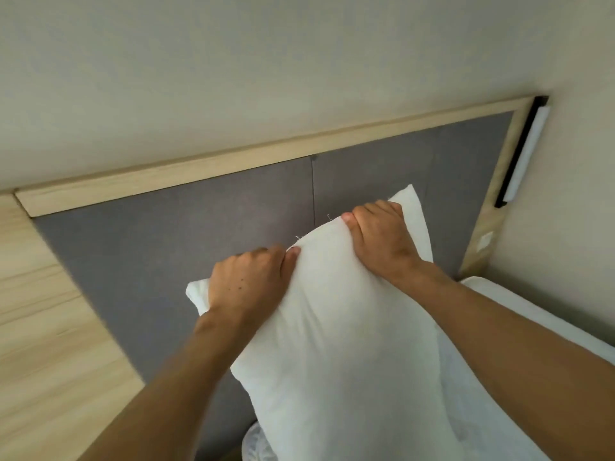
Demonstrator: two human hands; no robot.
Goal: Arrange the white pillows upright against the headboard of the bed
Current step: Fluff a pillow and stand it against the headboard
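Observation:
A white pillow stands on end in front of the grey padded headboard, which has a light wood frame. My left hand grips the pillow's top edge near its left corner. Further right on the same edge, my right hand is closed on it below the upper right corner. The pillow leans slightly, its top close to the headboard; whether it touches is hidden. More white bedding or a second pillow lies behind it at lower right.
A light wood panel runs along the left. A white strip light in a black bracket hangs on the headboard's right post, with a small white switch below it. A patterned white object peeks out at the bottom.

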